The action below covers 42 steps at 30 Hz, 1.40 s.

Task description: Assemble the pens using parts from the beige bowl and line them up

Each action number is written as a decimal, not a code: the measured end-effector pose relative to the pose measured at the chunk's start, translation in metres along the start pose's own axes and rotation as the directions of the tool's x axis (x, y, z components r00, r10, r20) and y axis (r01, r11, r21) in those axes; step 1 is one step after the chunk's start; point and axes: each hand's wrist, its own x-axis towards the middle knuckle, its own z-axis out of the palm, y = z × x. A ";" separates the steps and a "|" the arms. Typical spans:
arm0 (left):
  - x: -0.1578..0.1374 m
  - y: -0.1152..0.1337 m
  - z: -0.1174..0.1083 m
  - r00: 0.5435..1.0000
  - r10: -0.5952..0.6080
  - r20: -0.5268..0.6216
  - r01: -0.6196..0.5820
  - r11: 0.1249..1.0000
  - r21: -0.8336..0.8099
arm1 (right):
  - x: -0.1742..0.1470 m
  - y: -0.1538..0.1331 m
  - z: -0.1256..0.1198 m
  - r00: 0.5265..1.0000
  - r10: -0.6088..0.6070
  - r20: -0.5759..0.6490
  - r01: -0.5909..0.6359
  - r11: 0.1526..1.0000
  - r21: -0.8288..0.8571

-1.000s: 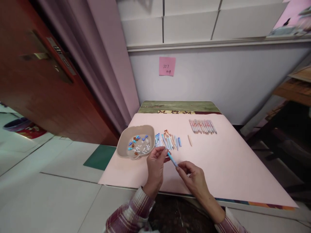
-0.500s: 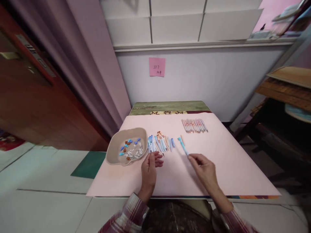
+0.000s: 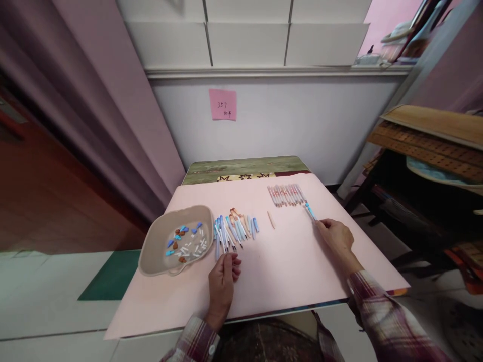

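Right of centre, a slender light-blue pen (image 3: pixel 310 211) sits in the right hand (image 3: pixel 337 239), its grip pinching the near end; a light hold should avoid nudging the row of slim pale pens (image 3: pixel 288 195). Lower centre, the left hand (image 3: pixel 220 280) curls, its hold unclear.

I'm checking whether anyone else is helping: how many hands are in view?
2: the left hand in front of the loose pens; the right hand, holding a blue pen near the neat pen row.

Light-blue pen (image 3: pixel 310 211) — aslant in the right hand (image 3: pixel 335 240)
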 end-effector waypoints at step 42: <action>-0.004 0.010 0.004 0.999 -0.028 -0.036 0.031 0.997 0.073 | -0.014 -0.133 0.050 0.853 -0.430 0.296 0.404 0.903 0.149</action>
